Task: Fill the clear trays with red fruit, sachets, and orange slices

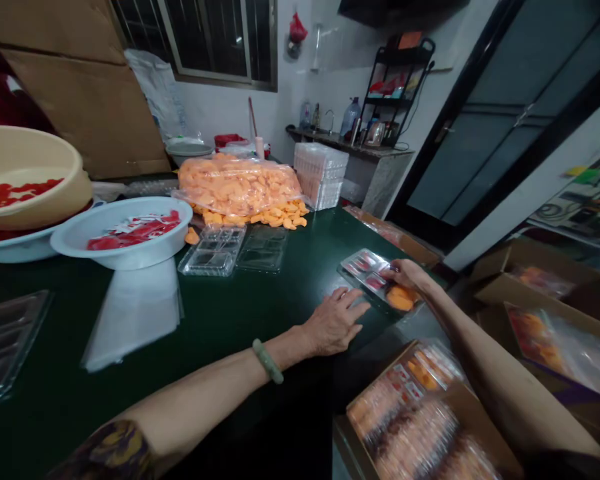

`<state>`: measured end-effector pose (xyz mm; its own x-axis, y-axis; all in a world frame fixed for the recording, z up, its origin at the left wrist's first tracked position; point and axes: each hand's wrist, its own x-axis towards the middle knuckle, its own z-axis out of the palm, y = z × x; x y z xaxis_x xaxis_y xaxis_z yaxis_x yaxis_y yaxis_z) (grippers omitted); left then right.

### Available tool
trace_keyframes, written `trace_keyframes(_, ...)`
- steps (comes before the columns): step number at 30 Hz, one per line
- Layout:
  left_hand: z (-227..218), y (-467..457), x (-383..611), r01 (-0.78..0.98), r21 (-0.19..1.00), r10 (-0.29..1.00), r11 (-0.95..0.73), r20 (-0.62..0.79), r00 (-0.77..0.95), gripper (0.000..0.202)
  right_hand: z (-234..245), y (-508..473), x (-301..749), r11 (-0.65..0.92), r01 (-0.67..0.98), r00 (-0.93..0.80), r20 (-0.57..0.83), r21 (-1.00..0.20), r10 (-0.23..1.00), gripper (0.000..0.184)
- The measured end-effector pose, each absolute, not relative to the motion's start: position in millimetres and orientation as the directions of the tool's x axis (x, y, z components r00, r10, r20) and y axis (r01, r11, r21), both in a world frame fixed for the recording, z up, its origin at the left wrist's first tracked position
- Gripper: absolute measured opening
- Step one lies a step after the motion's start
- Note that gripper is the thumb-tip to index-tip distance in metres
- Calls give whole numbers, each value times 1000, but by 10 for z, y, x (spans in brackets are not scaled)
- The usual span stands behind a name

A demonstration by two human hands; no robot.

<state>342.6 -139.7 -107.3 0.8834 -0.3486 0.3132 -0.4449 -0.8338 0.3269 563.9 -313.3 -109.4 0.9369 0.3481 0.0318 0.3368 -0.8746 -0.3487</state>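
My left hand (335,322) lies flat on the dark green table (130,313), fingers apart, with a jade bangle (267,361) on the wrist. Its fingertips stop close to a clear plastic blister tray (373,275). That tray holds red-printed pieces and a lump of orange food (400,298). My right hand (405,275) is on the tray's far side, with its fingers gripping the plastic. Part of the tray is hidden under those fingers.
A large plastic bag of orange pieces (237,187) stands at the table's back. White bowls of red pieces (130,230) sit at left, with clear trays (213,250) in front of the bag. Cardboard boxes of packed trays (405,413) lie below the table's right edge.
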Motion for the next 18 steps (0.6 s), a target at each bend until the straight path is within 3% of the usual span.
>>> trace_keyframes(4,-1178,-1288,3209,-313,408,-232,-858,237,944,45,-1187,-2922,5072,-797,337,898,-84,-501,432,24)
trace_keyframes(8,-1240,-1045,2690,-236,492,-127,-838,244,961,39,-1143,-2578,4340,-586,55,851,-268,-808,451,29)
trace_keyframes(10,-1268,-927,2454,-198,544,-57,-816,266,962,36,-1074,-2401,4030,-464,-104,785,-359,-880,505,28)
trace_keyframes(14,-1285,-813,2206,-142,623,65,-769,297,953,36,-979,-2172,3689,-244,-409,655,-469,-879,592,21)
trace_keyframes(18,-1160,-689,2097,-143,589,36,-796,282,959,31,-1020,-2151,3619,-174,-531,597,-512,-829,618,16)
